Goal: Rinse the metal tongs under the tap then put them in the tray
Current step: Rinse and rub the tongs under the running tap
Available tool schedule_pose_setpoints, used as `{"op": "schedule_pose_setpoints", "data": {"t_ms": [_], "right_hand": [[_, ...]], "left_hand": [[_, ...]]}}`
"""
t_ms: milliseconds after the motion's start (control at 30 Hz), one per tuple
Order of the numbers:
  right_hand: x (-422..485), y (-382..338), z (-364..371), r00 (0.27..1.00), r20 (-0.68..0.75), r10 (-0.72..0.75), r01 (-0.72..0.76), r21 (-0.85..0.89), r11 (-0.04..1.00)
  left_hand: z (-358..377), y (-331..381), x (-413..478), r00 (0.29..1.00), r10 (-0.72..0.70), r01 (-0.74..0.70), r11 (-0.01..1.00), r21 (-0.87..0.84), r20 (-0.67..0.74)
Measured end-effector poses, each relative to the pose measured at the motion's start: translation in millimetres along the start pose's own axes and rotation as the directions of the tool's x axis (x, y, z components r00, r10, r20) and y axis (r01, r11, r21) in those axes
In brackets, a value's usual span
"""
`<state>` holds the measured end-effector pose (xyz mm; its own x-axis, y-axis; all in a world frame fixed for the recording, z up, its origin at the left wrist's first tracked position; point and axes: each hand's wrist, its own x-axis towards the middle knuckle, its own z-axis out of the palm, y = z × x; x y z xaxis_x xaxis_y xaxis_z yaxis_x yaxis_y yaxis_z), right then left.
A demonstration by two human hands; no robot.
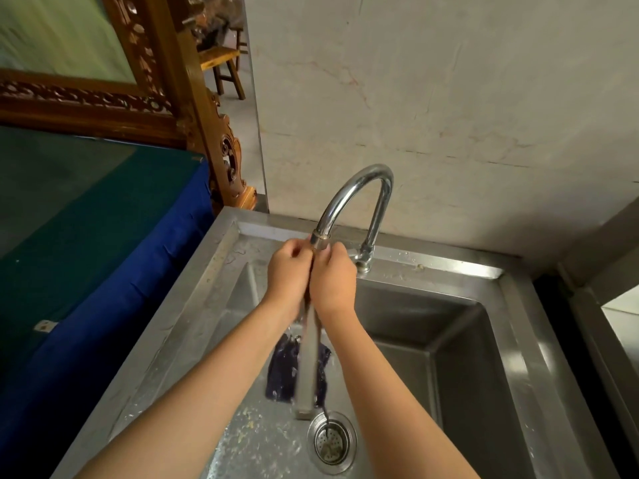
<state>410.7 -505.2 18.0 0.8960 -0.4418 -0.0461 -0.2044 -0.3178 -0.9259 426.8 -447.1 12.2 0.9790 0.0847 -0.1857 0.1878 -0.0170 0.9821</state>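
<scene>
The metal tongs [308, 368] hang upright over the steel sink [446, 344], their top end pressed between both hands right under the spout of the curved chrome tap [349, 198]. My left hand [287, 274] grips the upper part from the left. My right hand [332, 280] closes on it from the right, touching the left hand. The lower end of the tongs points down toward the drain [331, 441]. Water wets the sink floor around it. No tray is in view.
A dark blue cloth [283, 371] lies on the sink floor behind the tongs. A blue-covered surface [103, 236] stands to the left, with carved wooden furniture [221, 150] behind it. A marbled wall [449, 98] backs the sink. Another steel unit [608, 319] stands at the right.
</scene>
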Motion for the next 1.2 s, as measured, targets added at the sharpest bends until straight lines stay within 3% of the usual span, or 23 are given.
{"op": "schedule_pose_setpoints", "data": {"t_ms": [133, 333, 467, 667, 933, 1067, 1200], "right_hand": [[6, 2, -2, 1.0, 0.019, -0.006, 0.006, 0.018, 1.0], [16, 2, -5, 1.0, 0.026, -0.013, 0.012, 0.022, 1.0], [22, 5, -13, 0.999, 0.014, -0.029, 0.029, 0.004, 1.0], [15, 16, -8, 0.996, 0.093, 0.006, -0.002, -0.046, 0.999], [15, 12, -5, 0.993, 0.121, 0.012, -0.01, -0.021, 1.0], [12, 12, -2, 0.982, 0.183, -0.045, 0.062, -0.085, 0.994], [32, -3, -10, 0.994, 0.106, 0.011, -0.014, 0.036, 0.999]], "left_hand": [[0, -5, -2, 0.998, 0.032, -0.038, 0.993, 0.112, 0.056], [8, 4, 8, 0.999, -0.025, 0.025, 1.0, 0.013, 0.038], [11, -8, -3, 0.996, -0.025, 0.014, 0.991, 0.132, 0.084], [14, -1, 11, 0.994, -0.106, 0.105, 0.994, 0.043, 0.035], [13, -10, 7, 0.999, -0.015, 0.017, 0.999, 0.04, -0.043], [5, -2, 19, 0.999, 0.014, -0.012, 0.999, 0.052, -0.044], [12, -13, 8, 1.0, 0.003, -0.003, 0.997, 0.075, 0.006]]}}
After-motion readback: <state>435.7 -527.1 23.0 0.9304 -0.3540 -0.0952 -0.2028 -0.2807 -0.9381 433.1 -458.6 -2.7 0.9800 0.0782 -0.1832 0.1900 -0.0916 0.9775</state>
